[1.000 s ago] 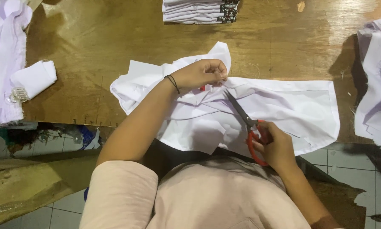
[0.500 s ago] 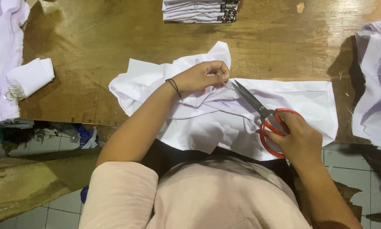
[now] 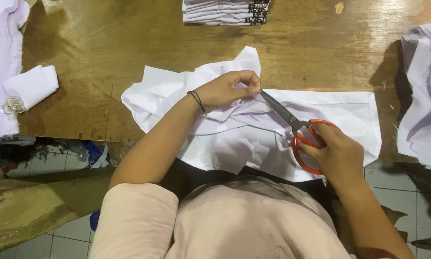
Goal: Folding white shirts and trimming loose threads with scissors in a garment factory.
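Left hand (image 3: 230, 88) curled up, fingertips pinched together, arm stretched forward; right hand (image 3: 333, 153) gripping, wrist bent inward.

No packages, signs or screens show; small dark labels edge the stack of folded white cloth (image 3: 225, 10) at the counter's (image 3: 105, 43) far side.

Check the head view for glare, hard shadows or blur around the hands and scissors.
Head view: glare on the wooden table at upper right; a hard shadow beside the fabric pile at right; white cloth bright, folds still readable. Left hand and right hand on the red-handled scissors look sharp, without motion blur; the floor below lies dim.
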